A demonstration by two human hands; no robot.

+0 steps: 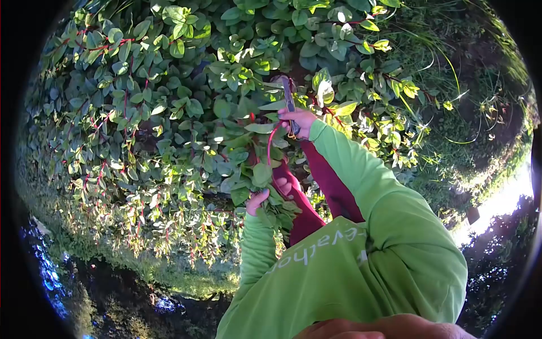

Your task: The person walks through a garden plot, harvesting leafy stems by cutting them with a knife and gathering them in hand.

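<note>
My right hand (300, 120) is closed around a knife (290, 99), its narrow blade pointing away from me among the leaves. A curved red stem (270, 148) runs from beside the right fingers down toward my left hand. Nearer my body, my left hand (266, 199) is wrapped around a bunch of leafy cuttings (262, 175) with broad green leaves. Some of the bunch hangs below that hand, and the foliage partly covers its fingers.
Dense leafy plants (135, 107) with red stems spread ahead and to the left. Long grass (451, 68) grows on the right. My legs in maroon trousers (333, 186) stand among the plants, close under my hands.
</note>
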